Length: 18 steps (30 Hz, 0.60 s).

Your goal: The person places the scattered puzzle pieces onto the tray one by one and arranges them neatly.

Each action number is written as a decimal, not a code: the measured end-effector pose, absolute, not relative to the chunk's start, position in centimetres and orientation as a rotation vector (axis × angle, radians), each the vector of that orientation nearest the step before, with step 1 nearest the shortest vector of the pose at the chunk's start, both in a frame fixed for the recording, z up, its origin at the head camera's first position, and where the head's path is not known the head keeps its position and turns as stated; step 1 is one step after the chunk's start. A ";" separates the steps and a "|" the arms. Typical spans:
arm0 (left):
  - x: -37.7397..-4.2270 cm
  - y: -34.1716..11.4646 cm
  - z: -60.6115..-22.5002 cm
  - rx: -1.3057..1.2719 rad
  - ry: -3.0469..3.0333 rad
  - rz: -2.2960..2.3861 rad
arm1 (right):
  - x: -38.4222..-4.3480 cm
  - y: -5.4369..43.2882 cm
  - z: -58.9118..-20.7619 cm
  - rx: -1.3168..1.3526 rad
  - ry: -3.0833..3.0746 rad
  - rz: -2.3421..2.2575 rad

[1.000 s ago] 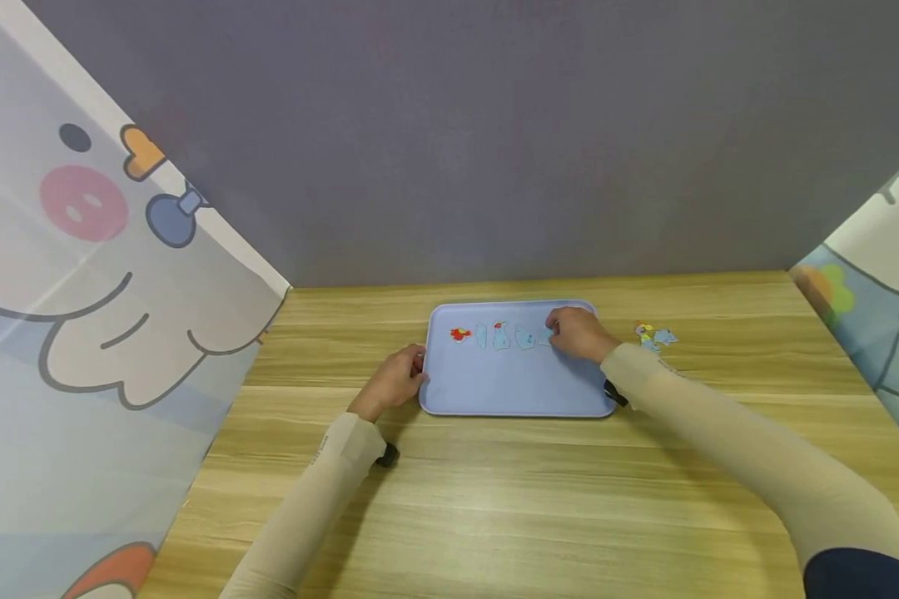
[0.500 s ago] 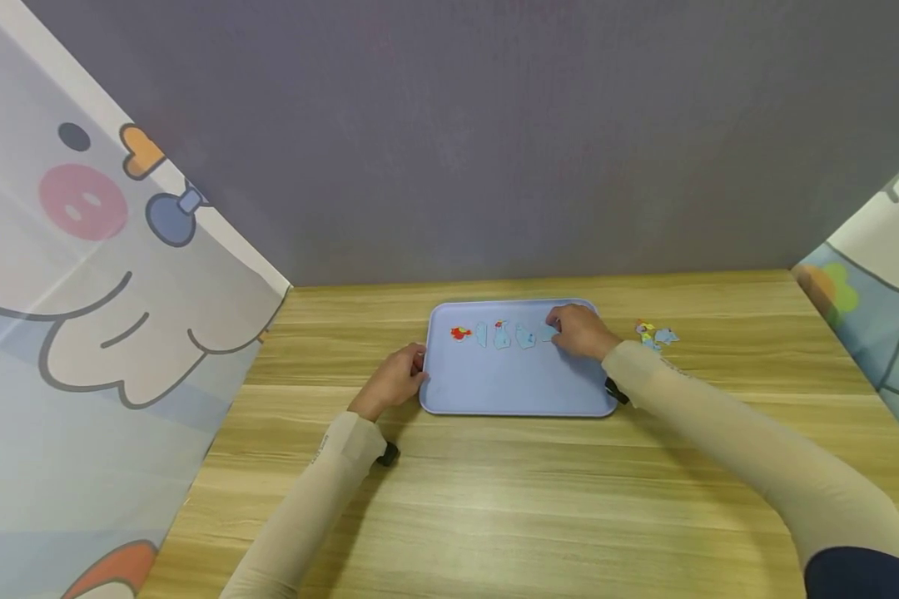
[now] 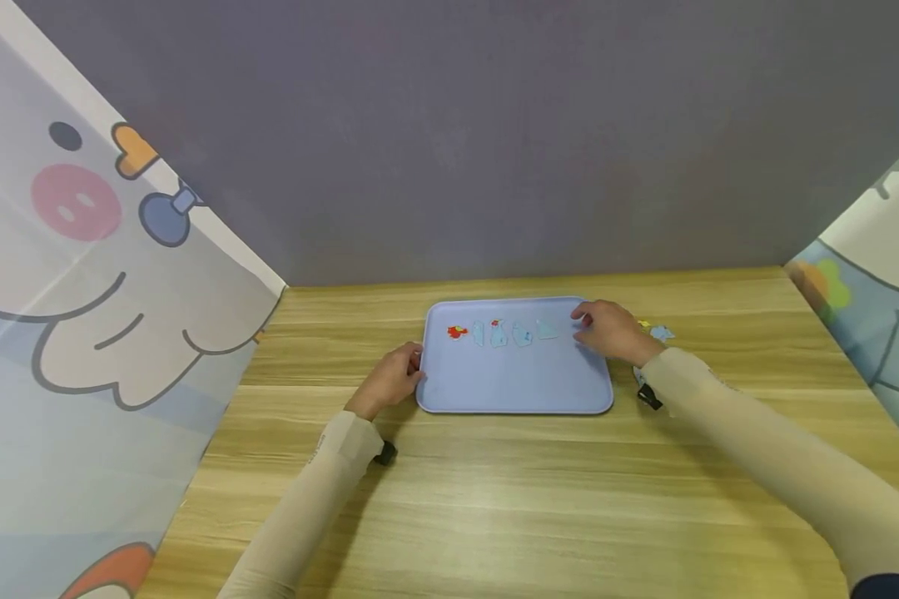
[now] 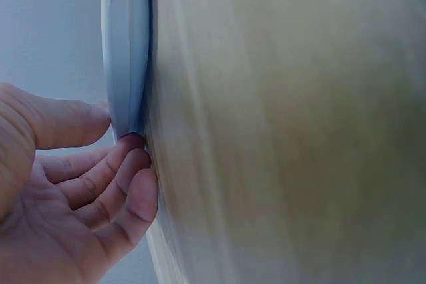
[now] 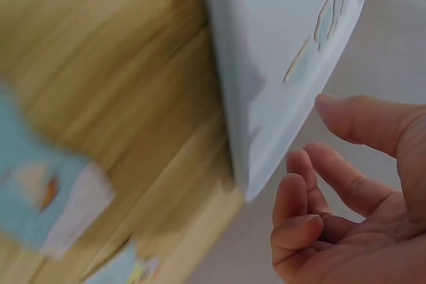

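Note:
A pale blue tray (image 3: 515,381) lies on the wooden table with a row of several flat puzzle pieces near its far side. At the row's left end is a red piece (image 3: 457,332); a light blue piece (image 3: 546,329) is at the right end. My left hand (image 3: 386,381) holds the tray's left rim, thumb (image 4: 73,123) and fingers on either side of the edge in the left wrist view. Over the tray's right edge, my right hand (image 3: 611,330) has thumb and fingers apart, nothing between them. The light blue piece lies just left of its fingertips.
Right of the tray, loose puzzle pieces (image 3: 662,334) lie on the table (image 3: 494,499), partly hidden by my right hand and sleeve. A grey wall (image 3: 494,150) rises behind the table, and printed panels (image 3: 150,333) flank it.
My right hand has let go of the light blue piece and moved right, towards the tray's edge. That piece now lies uncovered in the row. The left hand stays at the rim.

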<state>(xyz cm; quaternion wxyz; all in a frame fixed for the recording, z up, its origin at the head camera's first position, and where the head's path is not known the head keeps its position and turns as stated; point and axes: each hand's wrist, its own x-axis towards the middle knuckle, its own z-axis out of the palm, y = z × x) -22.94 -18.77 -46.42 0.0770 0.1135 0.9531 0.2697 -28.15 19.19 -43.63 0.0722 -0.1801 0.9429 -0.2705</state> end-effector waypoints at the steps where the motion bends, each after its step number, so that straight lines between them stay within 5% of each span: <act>1: -23.0 -18.8 -46.4 0.337 2.854 0.810 | -28.0 19.7 -43.5 -0.541 2.837 -0.812; 18: -22.7 -18.8 -46.2 0.385 2.855 0.822 | -24.0 25.3 -44.1 -0.530 2.875 -0.894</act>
